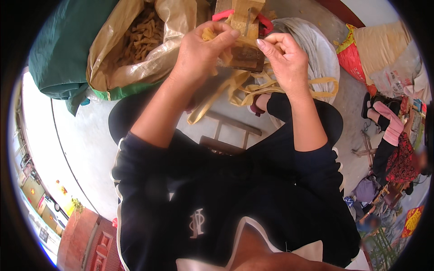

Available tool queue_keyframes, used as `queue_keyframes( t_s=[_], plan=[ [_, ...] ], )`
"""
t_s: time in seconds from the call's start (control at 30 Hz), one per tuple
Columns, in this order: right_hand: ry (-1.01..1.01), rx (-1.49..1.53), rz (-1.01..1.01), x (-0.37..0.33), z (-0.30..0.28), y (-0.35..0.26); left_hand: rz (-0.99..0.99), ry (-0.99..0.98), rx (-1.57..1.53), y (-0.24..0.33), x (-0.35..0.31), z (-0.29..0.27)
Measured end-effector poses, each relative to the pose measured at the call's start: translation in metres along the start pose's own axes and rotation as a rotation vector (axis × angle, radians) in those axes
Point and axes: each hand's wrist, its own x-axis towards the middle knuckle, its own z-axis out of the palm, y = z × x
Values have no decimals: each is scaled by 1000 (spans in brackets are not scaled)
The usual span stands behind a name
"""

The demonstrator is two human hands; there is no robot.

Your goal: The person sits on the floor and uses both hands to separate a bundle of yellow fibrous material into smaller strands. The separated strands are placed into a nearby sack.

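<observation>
My left hand (201,52) is closed, thumb against fingers, with a crumpled bit of yellow strip showing inside it. Opposite it, my right hand (288,63) pinches with thumb and forefinger at the other end of a short stretch of yellow strip (246,41). Both hands are just in front of a wooden block stand (247,13) with a red band (222,15) around it. Below them, long pale-yellow strips (235,88) hang in loose loops, some reaching past my right wrist. What the strip is made of I cannot tell.
A tan woven sack (101,54) full of small folded yellowish pieces (142,38) stands at the left, beside green cloth (61,49). Behind my right hand is a white sack (325,54) with pale strands. A wooden stool frame (230,131) lies between my legs. Another person (400,149) sits far right.
</observation>
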Motion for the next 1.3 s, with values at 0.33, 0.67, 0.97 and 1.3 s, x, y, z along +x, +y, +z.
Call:
queue_keyframes(
  t_s=[0.33, 0.67, 0.97, 1.3],
  plan=[
    [105, 12, 18, 17, 3, 32, -26, 217, 337, -14, 22, -13],
    [-165, -10, -282, -18, 15, -4, 602, 852, 1600, 31, 17, -94],
    [-275, -266, -766, -30, 19, -18, -160, -201, 235, -9, -23, 12],
    [30, -27, -313, -12, -30, -23, -285, -1047, -130, 23, -51, 13]
  ],
)
